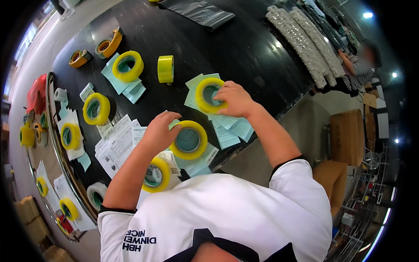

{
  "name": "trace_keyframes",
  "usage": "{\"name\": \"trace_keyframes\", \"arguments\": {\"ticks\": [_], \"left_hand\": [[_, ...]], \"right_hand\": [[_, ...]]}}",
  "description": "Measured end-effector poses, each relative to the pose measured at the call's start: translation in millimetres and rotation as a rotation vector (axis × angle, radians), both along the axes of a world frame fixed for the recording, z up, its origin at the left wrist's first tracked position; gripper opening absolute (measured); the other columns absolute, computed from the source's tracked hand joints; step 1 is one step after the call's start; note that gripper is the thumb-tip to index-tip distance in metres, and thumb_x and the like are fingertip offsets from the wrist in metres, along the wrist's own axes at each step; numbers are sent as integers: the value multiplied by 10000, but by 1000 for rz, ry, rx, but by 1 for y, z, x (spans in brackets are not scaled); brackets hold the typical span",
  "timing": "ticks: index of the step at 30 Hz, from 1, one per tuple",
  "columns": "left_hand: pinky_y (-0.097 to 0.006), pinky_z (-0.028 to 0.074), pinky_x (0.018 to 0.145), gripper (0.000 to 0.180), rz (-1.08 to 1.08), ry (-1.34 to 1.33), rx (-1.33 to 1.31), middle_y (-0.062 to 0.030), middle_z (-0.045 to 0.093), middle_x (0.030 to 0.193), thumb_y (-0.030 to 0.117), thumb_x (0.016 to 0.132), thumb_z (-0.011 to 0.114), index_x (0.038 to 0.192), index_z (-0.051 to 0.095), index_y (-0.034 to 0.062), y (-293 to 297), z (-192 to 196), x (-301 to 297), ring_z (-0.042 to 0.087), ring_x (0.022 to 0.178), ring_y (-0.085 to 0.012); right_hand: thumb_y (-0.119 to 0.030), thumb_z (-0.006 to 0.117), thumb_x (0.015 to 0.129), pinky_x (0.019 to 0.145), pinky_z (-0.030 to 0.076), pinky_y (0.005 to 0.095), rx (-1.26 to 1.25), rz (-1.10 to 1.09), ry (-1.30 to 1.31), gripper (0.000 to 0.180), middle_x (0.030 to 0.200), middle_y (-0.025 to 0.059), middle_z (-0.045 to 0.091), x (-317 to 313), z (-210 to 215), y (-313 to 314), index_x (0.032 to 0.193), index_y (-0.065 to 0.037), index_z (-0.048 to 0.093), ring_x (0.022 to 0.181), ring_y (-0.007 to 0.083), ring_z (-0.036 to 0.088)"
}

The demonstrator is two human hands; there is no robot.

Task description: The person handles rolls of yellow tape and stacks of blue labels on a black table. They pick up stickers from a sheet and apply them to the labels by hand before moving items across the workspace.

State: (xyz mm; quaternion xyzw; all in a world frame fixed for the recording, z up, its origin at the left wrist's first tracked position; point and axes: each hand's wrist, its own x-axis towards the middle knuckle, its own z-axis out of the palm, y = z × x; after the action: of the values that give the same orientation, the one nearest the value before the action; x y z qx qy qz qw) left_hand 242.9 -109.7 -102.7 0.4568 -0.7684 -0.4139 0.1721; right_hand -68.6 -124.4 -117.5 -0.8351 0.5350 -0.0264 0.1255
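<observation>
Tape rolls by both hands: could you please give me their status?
Left hand at nearer yellow roll; right hand at farther yellow roll; either grip's closure unclear; pale blue slips under both rolls.

The left hand (159, 131) reaches the near-left rim of one yellow tape roll (203, 142), its thumb and fingers spread; how firmly it grips cannot be told. The right hand (238, 99) curls its fingers over the rim of another yellow roll (200, 96). Pale blue slips (224, 133) fan out just below the right hand. Printed white sheets (115, 146) lie left of the left hand; beyond it, a third roll (166, 70) stands on edge.
</observation>
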Motion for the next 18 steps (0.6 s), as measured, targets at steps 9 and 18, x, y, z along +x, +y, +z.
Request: {"name": "trace_keyframes", "arguments": {"ticks": [9, 18], "left_hand": [[-287, 493, 921, 253, 711, 248, 150, -97, 677, 1145, 96, 958, 596, 1182, 634, -17, 41, -12, 76, 633, 1022, -173], [-327, 495, 899, 264, 535, 59, -10, -123, 665, 1114, 101, 894, 656, 1148, 650, 27, 49, -9, 21, 637, 1018, -255]], "right_hand": [[-332, 786, 720, 1202, 159, 495, -46, 187, -130, 337, 1038, 19, 683, -16, -27, 1, 983, -127, 738, 1292, 212, 475], [-192, 713, 885, 994, 427, 345, 396, -213, -1119, 358, 1061, 78, 651, -47, -37, -16, 1183, -15, 624, 1051, 203, 576]]}}
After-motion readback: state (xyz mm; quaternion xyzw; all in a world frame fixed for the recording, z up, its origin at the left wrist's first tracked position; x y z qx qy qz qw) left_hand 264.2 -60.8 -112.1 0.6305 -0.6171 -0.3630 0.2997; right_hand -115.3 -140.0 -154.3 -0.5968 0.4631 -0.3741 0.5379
